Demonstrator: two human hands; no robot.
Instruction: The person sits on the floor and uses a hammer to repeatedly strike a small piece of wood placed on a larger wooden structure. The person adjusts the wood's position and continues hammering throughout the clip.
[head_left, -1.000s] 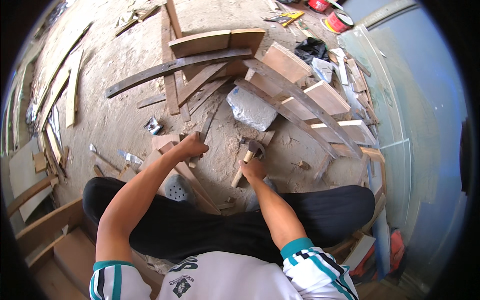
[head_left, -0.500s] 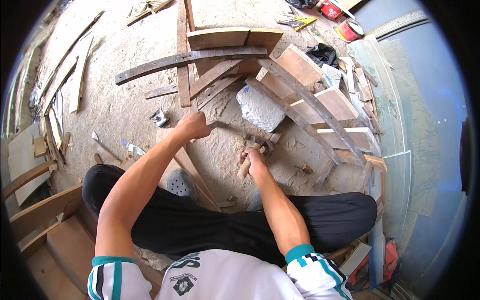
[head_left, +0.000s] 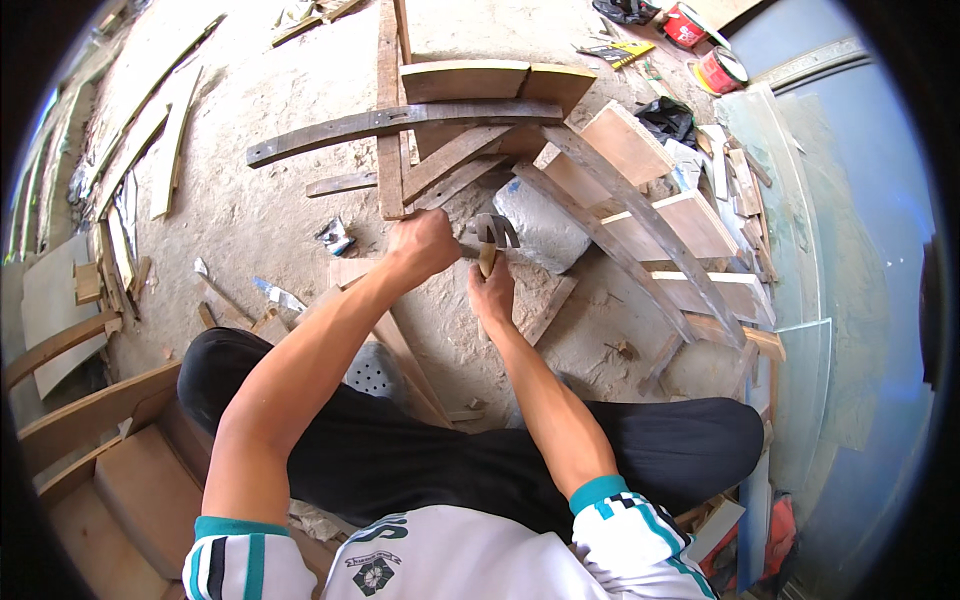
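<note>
Dusty floor (head_left: 300,222); right hand (head_left: 492,292) grips a hammer (head_left: 488,262), left fist (head_left: 424,243) (right beside it) clutches a blade (head_left: 468,251), so imo a glancing hit could clip that fist.

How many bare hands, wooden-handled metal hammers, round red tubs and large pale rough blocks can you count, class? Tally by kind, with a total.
Bare hands (left hand, right hand): 2
Wooden-handled metal hammer: 1
Round red tubs: 2
Large pale rough block: 1
Total: 6

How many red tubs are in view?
2: the upper tub at the picture's upper right, near the top edge, and the lower tub just below it. Others may be hidden.
</note>
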